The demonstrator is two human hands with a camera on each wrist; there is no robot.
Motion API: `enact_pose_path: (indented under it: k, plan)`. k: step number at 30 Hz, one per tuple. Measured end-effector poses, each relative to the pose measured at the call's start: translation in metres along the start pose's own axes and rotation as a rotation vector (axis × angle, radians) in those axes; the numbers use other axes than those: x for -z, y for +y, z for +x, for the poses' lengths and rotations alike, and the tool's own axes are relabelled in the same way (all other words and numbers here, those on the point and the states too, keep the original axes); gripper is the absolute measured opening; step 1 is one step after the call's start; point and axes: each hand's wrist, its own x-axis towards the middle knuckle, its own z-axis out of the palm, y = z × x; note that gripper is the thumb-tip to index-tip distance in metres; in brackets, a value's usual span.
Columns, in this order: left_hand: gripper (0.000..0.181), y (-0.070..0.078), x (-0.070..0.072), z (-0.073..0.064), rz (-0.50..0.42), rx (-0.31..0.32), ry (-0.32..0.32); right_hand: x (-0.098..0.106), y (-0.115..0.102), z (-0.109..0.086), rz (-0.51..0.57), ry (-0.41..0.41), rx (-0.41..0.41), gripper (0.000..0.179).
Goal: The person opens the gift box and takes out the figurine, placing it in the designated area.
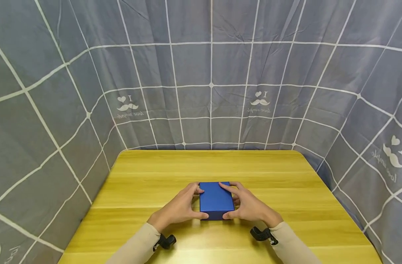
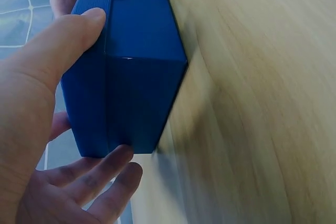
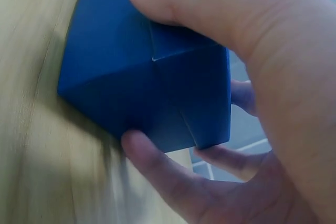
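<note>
A blue lidded box (image 1: 216, 198) sits on the yellow wooden table, its lid down. At its left side my left hand (image 1: 179, 207) grips it, thumb on the near face and fingers round toward the far side. From the right, my right hand (image 1: 254, 208) holds it too, with the thumb on the near face and the index finger over the top. In the left wrist view, the left thumb (image 2: 86, 30) presses the lid rim near the seam. The right wrist view shows the right thumb (image 3: 152, 3) across the lid seam of the box (image 3: 105, 30).
The table (image 1: 207, 165) has rounded far corners. A grey curtain (image 1: 194, 69) with white grid lines hangs behind it and along both sides. Black wrist straps (image 1: 166, 242) sit over the beige sleeves (image 1: 138, 245).
</note>
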Motion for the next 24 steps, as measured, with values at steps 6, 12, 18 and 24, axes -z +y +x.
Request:
enact_pose_path:
  k: [6,12,18,24]
  plan:
    - [0.085,-0.001,0.002,-0.003,-0.001,0.014,0.007,0.000,0.001,0.001,0.011,-0.003,0.014,0.107]
    - [0.087,0.001,0.005,-0.002,-0.002,0.028,0.014,0.004,0.002,0.002,-0.004,0.008,0.030,0.105]
    - [0.086,0.003,0.004,-0.002,-0.016,0.032,0.024,0.008,-0.001,0.002,-0.022,0.011,0.023,0.106]
    - [0.084,0.005,0.008,-0.002,-0.062,0.028,0.040,0.012,-0.006,0.003,-0.089,0.043,0.030,0.108]
